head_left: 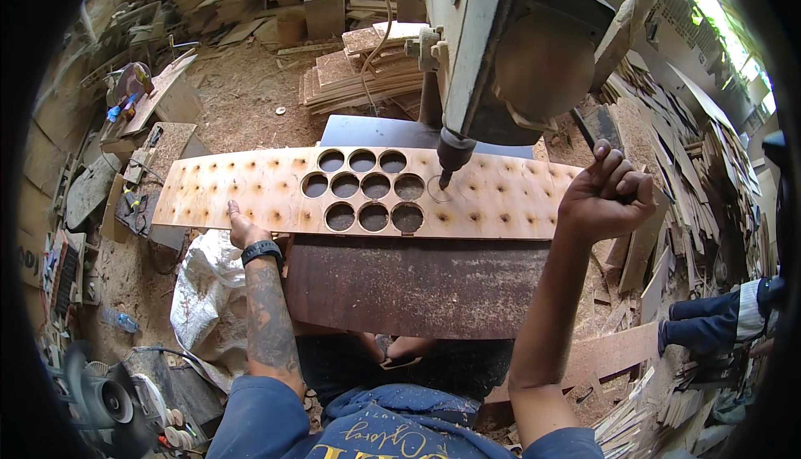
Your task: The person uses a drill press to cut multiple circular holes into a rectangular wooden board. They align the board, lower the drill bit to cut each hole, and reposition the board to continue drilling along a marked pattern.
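Our left hand (244, 227) pinches the long, pale, hole-cut plywood board (435, 215) | our right hand (607, 192) curls round the black, rod-shaped lever (583, 128) | dark cylindrical chuck (455, 149) above board

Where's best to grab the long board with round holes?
Probably its near edge, left of the holes, reaching from the near side: the board is thin and flat, and its left end juts past the brown table. Pinch it thumb on top, as the left hand does, clear of the drill bit.

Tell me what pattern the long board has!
The long board is tan with rows of brown spots, seen best in the head view.
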Motion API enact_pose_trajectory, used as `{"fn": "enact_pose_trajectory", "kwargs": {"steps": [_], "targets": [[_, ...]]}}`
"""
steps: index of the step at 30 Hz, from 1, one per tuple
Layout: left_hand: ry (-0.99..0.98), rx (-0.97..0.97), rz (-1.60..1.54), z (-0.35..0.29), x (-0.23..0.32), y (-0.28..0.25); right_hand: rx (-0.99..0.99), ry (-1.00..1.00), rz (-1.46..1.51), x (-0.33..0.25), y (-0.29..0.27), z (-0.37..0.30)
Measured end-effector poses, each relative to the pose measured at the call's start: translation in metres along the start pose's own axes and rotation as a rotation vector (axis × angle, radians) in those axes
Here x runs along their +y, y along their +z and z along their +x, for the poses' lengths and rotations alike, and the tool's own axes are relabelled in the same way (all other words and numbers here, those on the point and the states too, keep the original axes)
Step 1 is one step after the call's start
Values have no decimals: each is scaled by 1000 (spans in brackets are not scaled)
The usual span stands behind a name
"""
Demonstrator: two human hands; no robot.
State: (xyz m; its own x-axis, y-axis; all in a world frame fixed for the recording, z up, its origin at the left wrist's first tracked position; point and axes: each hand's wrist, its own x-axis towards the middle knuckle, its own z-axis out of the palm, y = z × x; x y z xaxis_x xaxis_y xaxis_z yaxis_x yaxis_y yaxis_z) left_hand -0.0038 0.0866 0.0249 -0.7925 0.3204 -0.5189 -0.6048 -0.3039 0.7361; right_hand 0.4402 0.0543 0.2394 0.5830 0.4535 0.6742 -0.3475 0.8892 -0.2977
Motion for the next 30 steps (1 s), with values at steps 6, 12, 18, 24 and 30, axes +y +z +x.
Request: {"fn": "enact_pose_trajectory", "kwargs": {"steps": [6,12,18,24,30], "targets": [[12,-16,-29,-1,0,0,55,-8,60,5,-6,-8],[8,-28,-19,-6,1,1,79,-30,86,9,-10,-13],[39,-6,-6,-9,1,0,54,-33,119,11,-12,-16],[47,30,75,-4,-1,-1,109,-3,175,13,-17,-21],[85,53,174,-1,-3,-4,181,37,222,14,-17,-24]]}}
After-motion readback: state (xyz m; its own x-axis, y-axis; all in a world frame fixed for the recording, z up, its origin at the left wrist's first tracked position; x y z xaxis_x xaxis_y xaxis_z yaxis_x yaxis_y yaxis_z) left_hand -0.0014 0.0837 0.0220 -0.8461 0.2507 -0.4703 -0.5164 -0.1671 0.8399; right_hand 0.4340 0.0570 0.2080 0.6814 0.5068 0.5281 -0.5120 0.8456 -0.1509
